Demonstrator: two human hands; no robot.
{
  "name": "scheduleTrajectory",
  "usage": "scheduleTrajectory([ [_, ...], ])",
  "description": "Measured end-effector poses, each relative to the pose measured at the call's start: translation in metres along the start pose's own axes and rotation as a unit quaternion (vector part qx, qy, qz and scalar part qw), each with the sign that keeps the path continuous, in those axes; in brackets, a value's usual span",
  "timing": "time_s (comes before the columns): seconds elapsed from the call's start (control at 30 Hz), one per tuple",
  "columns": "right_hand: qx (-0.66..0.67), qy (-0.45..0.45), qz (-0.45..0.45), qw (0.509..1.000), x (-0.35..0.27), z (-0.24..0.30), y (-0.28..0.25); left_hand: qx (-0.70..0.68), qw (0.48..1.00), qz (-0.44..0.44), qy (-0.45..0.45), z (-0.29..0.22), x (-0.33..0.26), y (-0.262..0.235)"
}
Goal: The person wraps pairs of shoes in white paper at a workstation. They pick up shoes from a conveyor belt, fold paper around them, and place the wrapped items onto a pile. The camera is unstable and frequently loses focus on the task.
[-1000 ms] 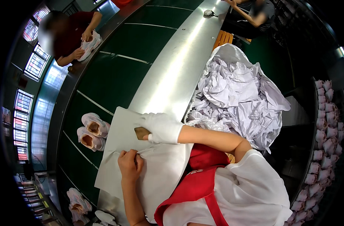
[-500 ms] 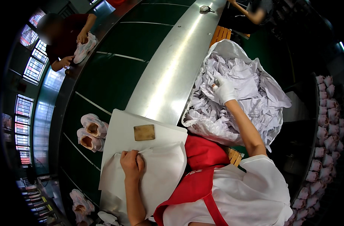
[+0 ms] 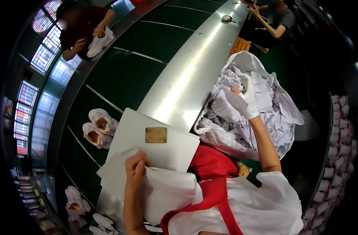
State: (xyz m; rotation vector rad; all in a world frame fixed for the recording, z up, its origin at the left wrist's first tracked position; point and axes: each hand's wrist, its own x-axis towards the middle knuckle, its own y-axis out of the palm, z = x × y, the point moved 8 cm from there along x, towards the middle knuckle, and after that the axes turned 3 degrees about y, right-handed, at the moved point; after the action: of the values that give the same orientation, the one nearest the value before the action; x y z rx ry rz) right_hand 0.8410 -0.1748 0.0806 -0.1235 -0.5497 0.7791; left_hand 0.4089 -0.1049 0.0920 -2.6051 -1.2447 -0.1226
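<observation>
My bare left hand (image 3: 136,166) is closed on the edge of a white paper sheet (image 3: 167,192), which folds and bulges towards my apron. Beneath it a stack of flat white paper (image 3: 175,149) lies on the metal worktop, with a brown rectangular block (image 3: 155,135) resting on top. Over to the right, my right hand (image 3: 248,100), in a white glove with a bare thumb tip, is closed on crumpled white paper (image 3: 228,94) inside a big white sack (image 3: 286,143). The sack is filled with crumpled paper; my right fingers are partly hidden.
Left of the stack, pale shoes (image 3: 96,129) stand on a green conveyor belt (image 3: 147,43) with white cross lines. A long metal ledge (image 3: 186,74) runs away from me. Racked shoes (image 3: 339,156) line the far right. Two people sit across and ahead, one handling a shoe (image 3: 101,42).
My left hand has lifted and folded the top sheet towards me. My right hand has turned in the sack, and paper now shows raised at its thumb. The view has shifted slightly.
</observation>
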Motion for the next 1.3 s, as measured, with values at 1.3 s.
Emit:
scheduleTrajectory([
  [1.3,-0.194,-0.334,0.327,0.863,-0.096,0.214,0.211,0.125,0.961,-0.121,-0.214,0.003,-0.046,-0.080],
])
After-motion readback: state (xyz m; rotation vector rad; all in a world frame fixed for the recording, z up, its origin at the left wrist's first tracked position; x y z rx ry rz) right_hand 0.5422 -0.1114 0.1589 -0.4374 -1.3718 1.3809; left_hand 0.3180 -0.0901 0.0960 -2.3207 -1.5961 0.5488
